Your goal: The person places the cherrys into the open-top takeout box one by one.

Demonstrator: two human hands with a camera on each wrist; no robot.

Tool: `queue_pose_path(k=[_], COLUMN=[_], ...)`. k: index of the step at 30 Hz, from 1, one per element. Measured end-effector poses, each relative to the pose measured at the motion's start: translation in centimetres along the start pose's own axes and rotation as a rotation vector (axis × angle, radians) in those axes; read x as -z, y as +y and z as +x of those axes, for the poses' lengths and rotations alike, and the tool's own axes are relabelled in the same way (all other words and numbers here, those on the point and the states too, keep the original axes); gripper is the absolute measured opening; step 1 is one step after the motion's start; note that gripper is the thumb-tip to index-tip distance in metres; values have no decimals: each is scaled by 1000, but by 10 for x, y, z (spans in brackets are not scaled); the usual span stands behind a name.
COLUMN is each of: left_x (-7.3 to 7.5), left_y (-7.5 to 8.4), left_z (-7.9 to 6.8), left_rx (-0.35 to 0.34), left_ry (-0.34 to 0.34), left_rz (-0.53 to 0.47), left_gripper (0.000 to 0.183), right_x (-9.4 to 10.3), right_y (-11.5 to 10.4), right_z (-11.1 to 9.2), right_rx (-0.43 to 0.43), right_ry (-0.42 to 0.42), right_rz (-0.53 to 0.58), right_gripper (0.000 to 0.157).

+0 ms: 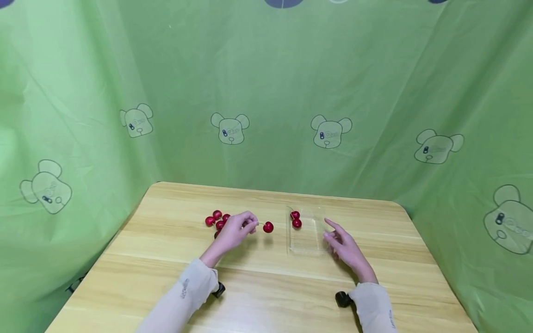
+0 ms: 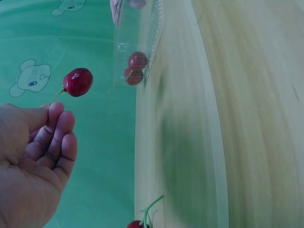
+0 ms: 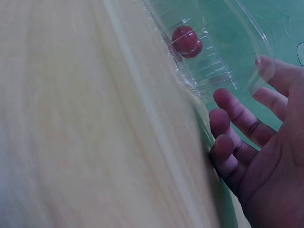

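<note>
My left hand (image 1: pixel 236 230) pinches a red cherry (image 1: pixel 268 227) by its thin stem between thumb and fingertips. In the left wrist view that cherry (image 2: pixel 78 82) hangs clear of the table, past the fingertips of the left hand (image 2: pixel 40 152). Right of it stands a clear plastic box (image 1: pixel 309 247) with two cherries (image 1: pixel 296 224) in its far left part. My right hand (image 1: pixel 346 247) is at the box's right side, its fingers loosely bent and apart. In the right wrist view a fingertip overlaps the box's edge (image 3: pixel 270 71); whether it touches, I cannot tell.
Several loose cherries (image 1: pixel 210 221) lie in a cluster on the wooden table (image 1: pixel 266 296), partly hidden behind the left hand. A green curtain (image 1: pixel 275 162) with bear-head prints encloses the table's back and sides. Dark wrist devices (image 1: pixel 343 299) show under the sleeves.
</note>
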State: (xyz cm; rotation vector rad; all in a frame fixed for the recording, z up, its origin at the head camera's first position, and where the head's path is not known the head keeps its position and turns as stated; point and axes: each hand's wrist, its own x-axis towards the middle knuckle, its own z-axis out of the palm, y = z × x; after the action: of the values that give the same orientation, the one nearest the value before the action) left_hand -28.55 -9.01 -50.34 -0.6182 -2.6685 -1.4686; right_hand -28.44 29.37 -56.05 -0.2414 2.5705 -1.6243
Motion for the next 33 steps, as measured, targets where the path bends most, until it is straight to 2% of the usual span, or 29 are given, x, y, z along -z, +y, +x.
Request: queue_pose_path(k=[4,19,26,33], left_x=[-8,-29,-38,-51], left_y=[1,7,7,6], left_z=[6,29,35,45], left_rx=[-12,-44,-22,-26], left_ry=[-23,-35,-32,-26], left_rz=[-10,-43,-86,-115], left_gripper=[13,16,12,17], right_x=[0,1,0,-1], right_y=[2,-1,-2,-6], right_z=[-2,0,1,-1], right_rx=[-11,-5,5,-6], right_ry=[7,-2,-18,-12], right_rz=[-2,-5,-9,14], right_gripper=[61,61,61,61])
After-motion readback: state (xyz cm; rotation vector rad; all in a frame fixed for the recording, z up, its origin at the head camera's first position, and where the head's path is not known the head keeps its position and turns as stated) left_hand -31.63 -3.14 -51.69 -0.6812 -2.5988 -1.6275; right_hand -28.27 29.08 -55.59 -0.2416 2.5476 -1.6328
